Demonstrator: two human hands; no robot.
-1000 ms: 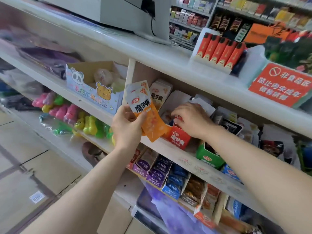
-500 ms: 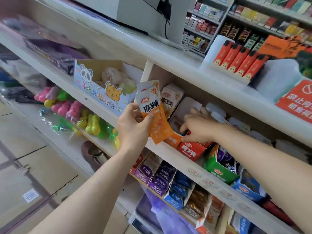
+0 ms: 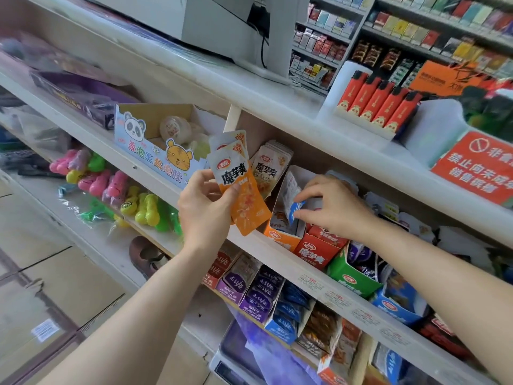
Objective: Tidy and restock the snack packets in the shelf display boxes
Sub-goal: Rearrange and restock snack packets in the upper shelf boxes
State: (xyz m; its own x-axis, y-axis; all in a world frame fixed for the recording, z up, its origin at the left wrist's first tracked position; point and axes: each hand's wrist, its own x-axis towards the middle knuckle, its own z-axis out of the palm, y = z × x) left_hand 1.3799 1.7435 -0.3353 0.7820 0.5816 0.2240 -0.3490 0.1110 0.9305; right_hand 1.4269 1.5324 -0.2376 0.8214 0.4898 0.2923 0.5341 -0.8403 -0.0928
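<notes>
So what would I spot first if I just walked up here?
Probably the left hand in the middle, holding up bright orange packets in front of the shelf. Right beside it, the right hand pinches a blue packet at the open orange box. A cartoon panda box sits to the left, and red lighters stand on the counter above.

- There is a single view, a wide-angle camera worn on the head.
- It looks forward and down, standing close to the shelf (image 3: 83,132).
- It faces the shelf at a slant, so the boards run from far left to near right.
- The left hand (image 3: 205,207) and right hand (image 3: 336,209) sit mid-frame.
- The floor (image 3: 55,273) fills the near left, and the cigarette rack (image 3: 416,23) is far right.
</notes>
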